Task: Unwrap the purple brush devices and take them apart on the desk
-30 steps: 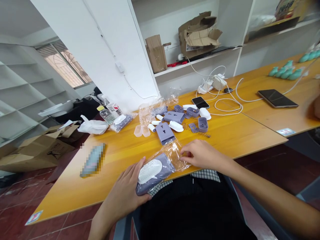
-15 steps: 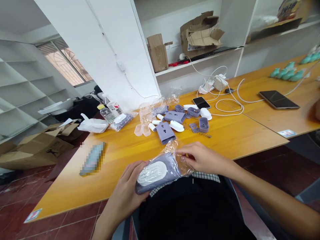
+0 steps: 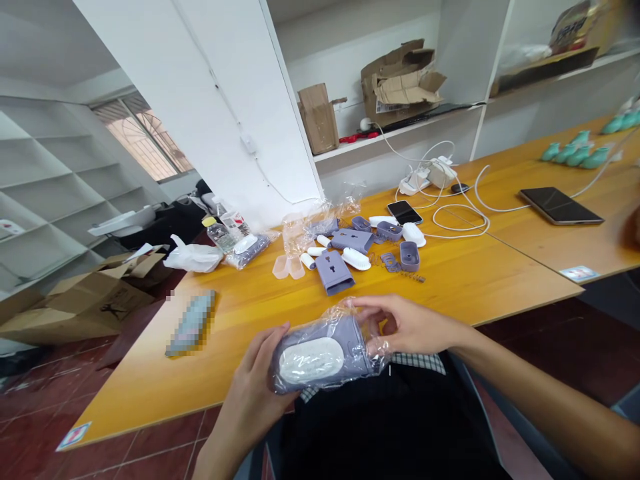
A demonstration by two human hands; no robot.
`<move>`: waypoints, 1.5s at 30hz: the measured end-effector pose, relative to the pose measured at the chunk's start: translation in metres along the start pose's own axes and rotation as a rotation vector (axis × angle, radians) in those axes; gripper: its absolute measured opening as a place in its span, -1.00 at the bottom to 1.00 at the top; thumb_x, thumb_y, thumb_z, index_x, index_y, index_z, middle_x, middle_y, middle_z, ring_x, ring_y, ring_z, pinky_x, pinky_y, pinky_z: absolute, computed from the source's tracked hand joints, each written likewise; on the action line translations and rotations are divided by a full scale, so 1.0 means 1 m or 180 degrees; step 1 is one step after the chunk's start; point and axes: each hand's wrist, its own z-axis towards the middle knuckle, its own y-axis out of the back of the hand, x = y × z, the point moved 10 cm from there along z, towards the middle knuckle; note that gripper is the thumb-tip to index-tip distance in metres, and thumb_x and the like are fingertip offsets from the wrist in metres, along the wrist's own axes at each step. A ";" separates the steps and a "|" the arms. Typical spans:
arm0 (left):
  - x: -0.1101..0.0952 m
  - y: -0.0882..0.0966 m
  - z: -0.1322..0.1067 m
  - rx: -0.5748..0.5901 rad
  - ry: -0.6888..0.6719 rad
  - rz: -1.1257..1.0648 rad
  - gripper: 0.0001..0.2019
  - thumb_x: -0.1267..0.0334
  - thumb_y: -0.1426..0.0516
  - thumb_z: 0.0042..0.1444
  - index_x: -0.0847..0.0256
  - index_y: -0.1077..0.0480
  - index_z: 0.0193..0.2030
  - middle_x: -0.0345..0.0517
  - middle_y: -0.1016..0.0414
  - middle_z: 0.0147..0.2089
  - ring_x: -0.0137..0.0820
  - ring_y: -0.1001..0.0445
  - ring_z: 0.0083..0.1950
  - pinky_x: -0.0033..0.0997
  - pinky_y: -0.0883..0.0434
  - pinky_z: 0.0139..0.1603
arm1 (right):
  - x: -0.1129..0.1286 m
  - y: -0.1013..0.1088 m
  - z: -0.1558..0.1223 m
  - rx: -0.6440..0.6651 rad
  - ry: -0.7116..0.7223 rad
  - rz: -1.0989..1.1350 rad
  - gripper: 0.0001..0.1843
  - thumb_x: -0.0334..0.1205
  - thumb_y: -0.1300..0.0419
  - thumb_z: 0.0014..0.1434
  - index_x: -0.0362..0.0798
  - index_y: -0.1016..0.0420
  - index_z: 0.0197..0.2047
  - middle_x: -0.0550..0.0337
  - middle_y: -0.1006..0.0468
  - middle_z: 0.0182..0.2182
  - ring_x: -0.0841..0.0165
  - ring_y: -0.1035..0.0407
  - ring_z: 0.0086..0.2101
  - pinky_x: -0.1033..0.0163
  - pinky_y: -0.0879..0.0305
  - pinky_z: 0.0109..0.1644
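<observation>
My left hand (image 3: pixel 257 387) grips the left end of a purple case with a white oval brush on its face (image 3: pixel 315 357), wrapped in a clear plastic bag and held above the near table edge. My right hand (image 3: pixel 407 323) pinches the bag's open right end (image 3: pixel 373 330) beside the case. Both hands are closed on the package. Farther back on the wooden table (image 3: pixel 465 280) lie several loose purple cases (image 3: pixel 334 270) and white brushes (image 3: pixel 356 259).
A phone (image 3: pixel 405 212), white cables and chargers (image 3: pixel 440 175) and a tablet (image 3: pixel 560 205) lie at the back right. A water bottle (image 3: pixel 219 232), a white bag (image 3: pixel 193 257) and a blurred flat item (image 3: pixel 191 322) are on the left. Cardboard boxes sit on the shelf and floor.
The bagged case has been lifted off the table and turned so its brush face looks at me. My right hand rose with the bag's end.
</observation>
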 end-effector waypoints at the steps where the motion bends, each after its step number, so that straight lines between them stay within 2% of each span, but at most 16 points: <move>1: 0.001 -0.001 0.000 -0.0007 0.0066 -0.0030 -0.13 0.36 -0.35 0.09 -0.09 -0.12 0.50 0.06 -0.42 0.33 0.03 -0.54 0.29 0.02 -0.58 0.29 | 0.002 0.000 0.001 -0.0052 0.0025 0.0016 -0.16 -0.04 -0.52 0.12 0.09 -0.44 0.44 0.04 -0.68 0.11 0.16 -0.59 -0.06 0.06 -0.55 -0.01; 7: -0.005 -0.006 0.008 0.0080 0.0129 -0.0409 -0.20 0.33 -0.35 0.14 -0.12 -0.21 0.48 0.07 -0.36 0.41 0.06 -0.44 0.42 0.14 -0.49 0.39 | -0.004 -0.004 0.008 -0.0436 -0.0046 -0.0041 -0.42 -0.07 -0.52 0.11 0.06 -0.66 0.20 0.14 -0.70 -0.16 0.20 -0.54 -0.19 0.11 -0.53 -0.12; 11: 0.007 -0.003 0.009 0.0250 0.0523 -0.1513 -0.11 0.02 -0.40 0.17 -0.10 -0.12 0.57 0.15 -0.23 0.57 0.15 -0.32 0.52 0.18 -0.48 0.39 | -0.008 0.003 0.007 -0.0583 -0.0064 0.0094 -0.52 -0.09 -0.48 0.16 0.03 -0.67 0.15 0.11 -0.70 -0.15 0.21 -0.54 -0.21 0.12 -0.53 -0.14; 14: 0.027 -0.014 0.006 0.0458 0.1185 -0.2375 -0.17 -0.18 -0.36 0.19 0.06 -0.27 0.51 0.22 -0.53 0.35 0.10 -0.60 0.27 0.04 -0.65 0.16 | -0.007 0.013 0.007 -0.0680 0.0044 0.0168 -0.54 -0.10 -0.45 0.19 0.05 -0.66 0.15 0.08 -0.70 -0.08 0.20 -0.54 -0.16 0.10 -0.53 -0.10; 18: 0.039 -0.032 0.004 0.0612 0.1696 -0.2647 -0.26 -0.17 -0.47 0.01 0.16 -0.52 0.27 0.07 -0.74 -0.02 -0.03 -0.74 -0.04 -0.08 -0.71 -0.03 | -0.009 0.017 0.009 -0.0612 0.0167 0.0342 -0.51 -0.12 -0.42 0.22 0.02 -0.62 0.21 0.06 -0.71 -0.03 0.18 -0.57 -0.11 0.03 -0.54 -0.01; 21: 0.047 -0.021 0.005 0.0230 0.1776 -0.2522 -0.38 -0.13 -0.48 -0.01 0.16 -0.61 0.13 0.00 -0.76 -0.17 -0.09 -0.75 -0.15 -0.13 -0.72 -0.11 | -0.011 0.026 0.007 -0.0636 0.0119 0.0580 -0.49 -0.11 -0.44 0.19 0.04 -0.61 0.20 0.05 -0.72 0.00 0.13 -0.60 -0.04 -0.05 -0.55 0.07; 23: 0.061 0.000 0.002 -0.0185 0.1823 -0.2290 -0.49 -0.10 -0.47 -0.02 0.16 -0.65 -0.01 -0.03 -0.74 -0.27 -0.13 -0.73 -0.25 -0.18 -0.71 -0.20 | -0.012 0.046 0.001 -0.0897 0.0061 0.0613 -0.46 -0.09 -0.49 0.13 0.06 -0.62 0.18 0.05 -0.73 -0.01 0.12 -0.61 -0.04 -0.09 -0.56 0.09; 28: 0.137 0.068 0.000 -0.1553 0.2117 -0.2364 -0.55 0.10 -0.52 -0.15 0.17 -0.61 -0.12 -0.09 -0.68 -0.30 -0.24 -0.66 -0.34 -0.28 -0.68 -0.31 | -0.025 0.119 -0.027 -0.2315 0.0095 0.0943 -0.40 -0.03 -0.58 -0.02 0.09 -0.63 0.09 0.05 -0.71 -0.02 0.09 -0.60 -0.04 -0.05 -0.58 0.02; 31: 0.184 0.079 0.029 -0.2040 0.2295 -0.2702 -0.67 0.25 -0.45 -0.10 0.18 -0.53 -0.18 -0.19 -0.61 -0.31 -0.34 -0.62 -0.32 -0.36 -0.66 -0.26 | -0.044 0.124 -0.028 -0.2571 -0.0068 0.1451 -0.45 0.04 -0.56 0.01 0.12 -0.63 0.06 0.05 -0.70 0.01 0.10 -0.61 -0.06 0.05 -0.60 -0.11; 33: 0.208 0.074 0.063 -0.1944 0.2484 -0.2268 -0.79 0.33 -0.33 0.06 0.19 -0.43 -0.19 -0.23 -0.52 -0.33 -0.40 -0.60 -0.32 -0.35 -0.65 -0.18 | -0.051 0.111 -0.021 -0.2459 -0.0181 0.1647 -0.50 0.06 -0.55 0.04 0.10 -0.63 0.02 0.05 -0.69 0.00 0.12 -0.61 -0.09 0.09 -0.59 -0.16; 36: 0.230 0.054 0.116 -0.1757 0.2604 -0.1855 -0.79 0.45 -0.24 0.13 0.25 -0.37 -0.10 -0.21 -0.45 -0.32 -0.38 -0.59 -0.31 -0.27 -0.64 -0.13 | -0.049 0.091 -0.012 -0.2208 -0.0179 0.1540 -0.47 0.04 -0.55 0.04 0.08 -0.62 0.04 0.06 -0.67 -0.02 0.15 -0.59 -0.08 0.10 -0.58 -0.10; 39: 0.239 0.036 0.151 -0.1628 0.2599 -0.1256 -0.60 0.42 -0.20 0.21 0.31 -0.29 0.18 0.07 -0.50 -0.01 -0.19 -0.62 -0.06 -0.03 -0.61 0.02 | -0.045 0.081 -0.007 -0.2044 -0.0147 0.1016 -0.47 0.05 -0.49 0.11 0.07 -0.61 0.10 0.06 -0.65 -0.02 0.17 -0.57 -0.07 0.05 -0.54 0.01; 41: 0.237 0.029 0.163 -0.1577 0.2457 -0.0757 -0.46 0.37 -0.21 0.23 0.31 -0.21 0.32 0.30 -0.32 0.33 0.06 -0.45 0.30 0.21 -0.43 0.29 | -0.046 0.080 -0.006 -0.2032 -0.0175 0.0637 -0.49 0.07 -0.44 0.16 0.04 -0.59 0.12 0.05 -0.64 -0.03 0.18 -0.56 -0.09 0.02 -0.53 0.02; 43: 0.232 0.019 0.174 -0.1396 0.2206 -0.0335 -0.42 0.35 -0.20 0.25 0.29 -0.19 0.38 0.32 -0.08 0.54 0.22 -0.10 0.55 0.31 -0.14 0.48 | -0.048 0.081 -0.006 -0.2062 -0.0183 0.0401 -0.50 0.08 -0.40 0.20 0.03 -0.56 0.12 0.06 -0.63 -0.05 0.18 -0.56 -0.11 0.02 -0.53 0.00; 44: 0.229 0.011 0.179 -0.1205 0.2055 -0.0188 -0.45 0.34 -0.19 0.25 0.29 -0.22 0.37 0.30 -0.07 0.57 0.23 -0.01 0.59 0.30 -0.07 0.52 | -0.048 0.082 -0.005 -0.2073 -0.0165 0.0325 -0.50 0.08 -0.38 0.21 0.03 -0.54 0.13 0.07 -0.62 -0.07 0.18 -0.56 -0.12 0.02 -0.54 -0.01; 45: 0.227 0.000 0.186 -0.0941 0.1890 -0.0082 -0.49 0.34 -0.18 0.26 0.29 -0.27 0.34 0.29 -0.15 0.55 0.20 -0.04 0.58 0.25 -0.07 0.53 | -0.047 0.082 -0.005 -0.2086 -0.0132 0.0252 -0.51 0.08 -0.37 0.23 0.03 -0.52 0.13 0.08 -0.61 -0.09 0.19 -0.56 -0.13 0.03 -0.54 -0.03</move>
